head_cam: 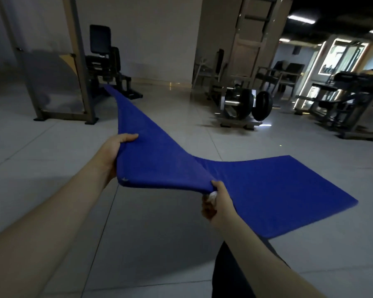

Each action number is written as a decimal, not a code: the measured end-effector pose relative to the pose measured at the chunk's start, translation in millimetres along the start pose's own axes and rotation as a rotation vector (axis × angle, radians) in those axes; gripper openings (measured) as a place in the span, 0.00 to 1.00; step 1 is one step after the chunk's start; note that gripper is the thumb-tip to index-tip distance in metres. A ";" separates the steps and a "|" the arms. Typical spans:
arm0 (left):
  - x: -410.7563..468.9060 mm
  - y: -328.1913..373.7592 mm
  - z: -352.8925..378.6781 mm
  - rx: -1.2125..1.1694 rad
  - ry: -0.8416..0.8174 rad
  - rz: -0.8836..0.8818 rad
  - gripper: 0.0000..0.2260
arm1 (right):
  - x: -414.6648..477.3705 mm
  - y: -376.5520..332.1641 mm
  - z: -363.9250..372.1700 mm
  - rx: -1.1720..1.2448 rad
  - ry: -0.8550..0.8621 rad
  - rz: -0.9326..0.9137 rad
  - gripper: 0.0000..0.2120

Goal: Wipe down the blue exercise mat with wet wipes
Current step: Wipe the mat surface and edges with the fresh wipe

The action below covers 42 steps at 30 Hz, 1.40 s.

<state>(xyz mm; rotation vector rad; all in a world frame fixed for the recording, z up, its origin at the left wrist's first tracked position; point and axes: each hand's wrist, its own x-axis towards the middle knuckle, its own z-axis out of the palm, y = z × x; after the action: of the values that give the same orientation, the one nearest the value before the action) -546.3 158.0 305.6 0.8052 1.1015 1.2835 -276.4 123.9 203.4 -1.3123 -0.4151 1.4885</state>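
Gripped the long blue padded exercise mat (278, 190) at its near edge, raised and twisted above the pale tiled floor (52, 168). Curled the left hand (116, 153) round the left corner, thumb on top. Pinched the right corner with the right hand (219, 203), a crumpled white wet wipe (212, 195) tucked under its fingers. Had the far end trailing toward a black gym machine (108, 67), one panel flat on the tiles.

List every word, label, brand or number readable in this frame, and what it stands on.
No text can be read.
The blue mat shows no print.
The weight plates and the lit panels at the far right are too dark or blurred to show lettering.
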 end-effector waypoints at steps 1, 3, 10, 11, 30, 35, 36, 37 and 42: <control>4.5 -7.3 -10.7 0.015 0.039 -0.040 0.15 | 6.6 6.1 5.4 0.038 -0.018 0.066 0.14; 9.2 -19.6 -26.8 0.092 0.089 -0.135 0.12 | 20.9 13.7 20.1 0.104 0.003 0.138 0.10; 25.0 -96.3 -55.0 0.352 0.184 -0.379 0.17 | 67.1 78.6 20.6 -0.095 0.222 0.307 0.15; 27.7 -100.7 -56.4 0.364 0.176 -0.378 0.17 | 74.3 87.0 12.9 -0.075 0.228 0.306 0.19; 64.0 -128.4 4.2 0.130 0.100 -0.416 0.12 | 105.9 -71.6 -48.2 0.236 0.521 -0.333 0.09; 76.1 -133.6 5.4 0.174 0.144 -0.264 0.17 | 122.8 -36.6 -71.5 0.062 0.522 -0.198 0.10; 77.7 -134.7 3.1 0.169 0.168 -0.244 0.16 | 128.4 -31.6 -70.9 0.035 0.529 -0.157 0.09; 78.6 -138.0 1.1 0.161 0.180 -0.243 0.15 | 136.1 -28.3 -70.7 0.015 0.553 -0.095 0.09; 94.2 -160.6 -17.1 0.208 0.137 -0.231 0.21 | 160.8 5.8 -72.6 -0.072 0.458 0.111 0.06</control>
<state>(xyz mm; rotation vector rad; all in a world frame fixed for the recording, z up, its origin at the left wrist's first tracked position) -515.5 224.4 133.5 0.7257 1.4125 1.0535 -189.9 231.9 93.7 -1.7024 -0.0985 1.2189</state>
